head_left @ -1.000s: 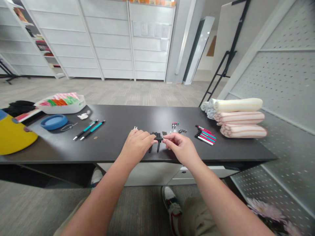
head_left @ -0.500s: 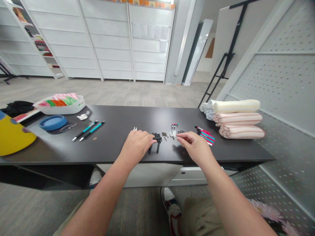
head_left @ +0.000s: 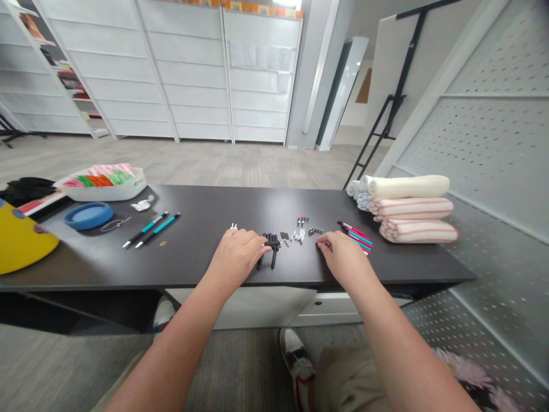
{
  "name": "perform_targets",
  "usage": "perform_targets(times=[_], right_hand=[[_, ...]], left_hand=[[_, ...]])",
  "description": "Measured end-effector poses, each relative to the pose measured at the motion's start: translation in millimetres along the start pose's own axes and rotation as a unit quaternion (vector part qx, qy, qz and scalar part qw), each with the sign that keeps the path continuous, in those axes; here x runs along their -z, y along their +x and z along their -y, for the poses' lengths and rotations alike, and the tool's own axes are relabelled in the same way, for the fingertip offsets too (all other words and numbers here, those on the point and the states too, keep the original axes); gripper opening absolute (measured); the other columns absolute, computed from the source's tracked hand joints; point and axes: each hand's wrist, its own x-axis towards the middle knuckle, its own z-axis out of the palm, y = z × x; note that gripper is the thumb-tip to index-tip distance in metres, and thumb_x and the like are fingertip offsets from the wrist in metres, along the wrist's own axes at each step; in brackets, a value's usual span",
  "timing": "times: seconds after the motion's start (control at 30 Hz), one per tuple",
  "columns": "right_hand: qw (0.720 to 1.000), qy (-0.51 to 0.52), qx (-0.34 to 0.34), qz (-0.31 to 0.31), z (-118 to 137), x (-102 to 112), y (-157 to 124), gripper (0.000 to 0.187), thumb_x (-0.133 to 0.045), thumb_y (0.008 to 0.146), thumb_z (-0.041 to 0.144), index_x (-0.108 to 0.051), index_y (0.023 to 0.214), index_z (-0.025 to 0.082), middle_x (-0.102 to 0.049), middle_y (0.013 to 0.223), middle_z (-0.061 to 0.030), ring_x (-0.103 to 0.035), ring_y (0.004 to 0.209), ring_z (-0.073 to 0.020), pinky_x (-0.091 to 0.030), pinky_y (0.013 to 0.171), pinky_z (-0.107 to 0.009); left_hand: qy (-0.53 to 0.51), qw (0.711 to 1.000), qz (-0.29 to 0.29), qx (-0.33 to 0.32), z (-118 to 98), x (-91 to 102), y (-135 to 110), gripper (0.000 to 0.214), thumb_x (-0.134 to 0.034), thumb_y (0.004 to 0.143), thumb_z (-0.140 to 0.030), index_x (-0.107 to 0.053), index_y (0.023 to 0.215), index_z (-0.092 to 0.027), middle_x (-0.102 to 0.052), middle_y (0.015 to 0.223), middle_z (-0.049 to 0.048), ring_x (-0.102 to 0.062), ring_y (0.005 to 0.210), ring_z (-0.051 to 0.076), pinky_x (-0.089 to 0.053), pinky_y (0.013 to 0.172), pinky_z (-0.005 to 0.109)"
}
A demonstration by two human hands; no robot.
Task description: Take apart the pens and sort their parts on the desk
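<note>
My left hand [head_left: 237,253] rests on the black table [head_left: 206,257], fingers curled, its fingertips pinching the end of a short black pen part [head_left: 273,244] that lies across several black pen barrels [head_left: 266,256]. My right hand [head_left: 343,255] lies to the right, fingers bent down onto the table beside the colored pens [head_left: 357,236]. What its fingertips hold, if anything, is hidden. Small pen parts [head_left: 298,233] lie between the two hands.
Two teal pens [head_left: 151,229], a blue lid [head_left: 88,215], a white tray of colored items [head_left: 103,182] and a yellow object [head_left: 21,239] occupy the left side. Rolled towels [head_left: 409,207] are stacked at the right end. My legs and shoe show below the table.
My right hand let go of the black part and moved right, from the barrels to the table beside the colored pens. My left hand stayed in place.
</note>
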Motion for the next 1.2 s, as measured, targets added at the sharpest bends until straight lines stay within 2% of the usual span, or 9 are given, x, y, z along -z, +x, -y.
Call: perform_targets(times=[0.07,0.13,0.33,0.53,0.63,0.77,1.0,1.1,1.2], right_hand=[[0.999,0.018,-0.035,0.006,-1,1,1,0.009,-0.069,0.096,0.023,-0.075,0.100,0.017,-0.075,0.092,-0.0065,-0.071,0.088,-0.0221,-0.046,0.077,-0.031],[0.999,0.024,-0.042,0.020,-3,2,2,0.009,-0.070,0.095,0.025,-0.075,0.096,0.018,-0.076,0.090,-0.0054,-0.070,0.086,-0.0217,-0.045,0.075,-0.031],[1.000,0.004,0.012,0.026,-7,3,4,0.022,-0.062,0.101,0.032,-0.082,0.099,0.023,-0.076,0.095,-0.0062,-0.069,0.088,-0.0215,-0.044,0.076,-0.031],[0.999,-0.035,0.030,0.011,-5,1,1,0.031,-0.050,0.105,0.024,-0.080,0.099,0.018,-0.075,0.097,-0.0105,-0.071,0.089,-0.0232,-0.044,0.076,-0.032],[1.000,-0.018,0.005,0.003,-2,-1,2,0.020,-0.057,0.101,0.021,-0.076,0.097,0.018,-0.076,0.096,-0.0092,-0.071,0.089,-0.0238,-0.044,0.077,-0.032],[0.999,0.010,-0.047,0.006,2,-2,6,0.008,-0.064,0.096,0.023,-0.071,0.099,0.018,-0.075,0.084,-0.0055,-0.071,0.082,-0.0231,-0.043,0.071,-0.031],[0.999,0.029,-0.041,0.006,-1,-4,14,0.011,-0.067,0.095,0.025,-0.074,0.090,0.019,-0.076,0.087,-0.0062,-0.069,0.081,-0.0212,-0.042,0.072,-0.030],[0.998,0.044,-0.038,-0.003,-3,-5,12,0.009,-0.069,0.094,0.026,-0.073,0.096,0.019,-0.074,0.086,-0.0047,-0.068,0.080,-0.0205,-0.043,0.072,-0.030],[0.997,0.049,-0.055,-0.027,-5,-3,5,0.020,-0.075,0.090,0.030,-0.069,0.105,0.018,-0.073,0.083,-0.0022,-0.067,0.075,-0.0199,-0.042,0.069,-0.030]], left_hand=[[0.000,1.000,0.002,0.000,0,0.3,0,0.022,-0.057,0.107,-0.037,-0.071,0.107,-0.021,-0.076,0.100,0.0048,-0.066,0.093,0.024,-0.042,0.088,0.042],[-0.002,1.000,0.003,0.000,0,0.5,0,0.022,-0.057,0.107,-0.037,-0.071,0.107,-0.021,-0.076,0.100,0.0048,-0.066,0.093,0.024,-0.042,0.088,0.042],[-0.003,1.000,0.001,0.000,0,-0.8,1,0.021,-0.056,0.107,-0.036,-0.071,0.107,-0.021,-0.076,0.101,0.0044,-0.066,0.092,0.024,-0.042,0.088,0.042],[-0.002,1.000,0.004,0.001,0,0.2,1,0.022,-0.056,0.107,-0.036,-0.071,0.108,-0.020,-0.076,0.100,0.0053,-0.066,0.093,0.024,-0.043,0.089,0.042],[-0.002,1.000,0.003,0.000,-1,0.7,0,0.023,-0.055,0.107,-0.037,-0.071,0.107,-0.021,-0.076,0.100,0.0065,-0.066,0.093,0.024,-0.043,0.089,0.041],[-0.003,1.000,0.004,-0.001,-1,0.4,1,0.023,-0.055,0.107,-0.037,-0.071,0.107,-0.020,-0.076,0.100,0.0069,-0.066,0.094,0.024,-0.043,0.088,0.041],[-0.003,1.000,0.002,0.000,-1,-0.3,1,0.022,-0.056,0.107,-0.037,-0.071,0.107,-0.020,-0.076,0.100,0.0065,-0.066,0.093,0.024,-0.043,0.087,0.041],[-0.003,1.000,0.000,-0.002,-1,-0.3,1,0.022,-0.056,0.107,-0.036,-0.071,0.107,-0.020,-0.076,0.100,0.0061,-0.066,0.093,0.024,-0.043,0.088,0.041],[-0.003,1.000,0.001,0.000,0,0.0,1,0.021,-0.056,0.107,-0.036,-0.071,0.106,-0.020,-0.076,0.100,0.0059,-0.066,0.093,0.024,-0.043,0.087,0.041]])
